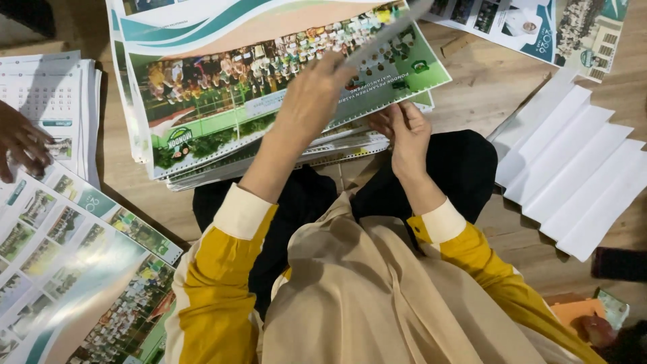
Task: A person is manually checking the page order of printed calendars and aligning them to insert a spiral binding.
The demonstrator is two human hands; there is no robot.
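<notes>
Left hand (317, 94) raised over the lap, forearm slanting up from a yellow sleeve with cream cuff (241, 212), fingers pinched shut on a thin grey strip (387, 30) angled up to the right above the glossy green-and-white printed calendar sheets (222, 128) stacked on the wooden floor (485, 87). Right hand (404, 135) lower, fingers curled onto the punched near edge of that stack, just above the knees. Fanned white paper sheets (573, 168) crowding the right side, more printed pages (74, 269) and another person's hand (20, 145) at the left, bare floor between.

Hands (317, 94) on calendar stack (222, 128) (floor)
</notes>
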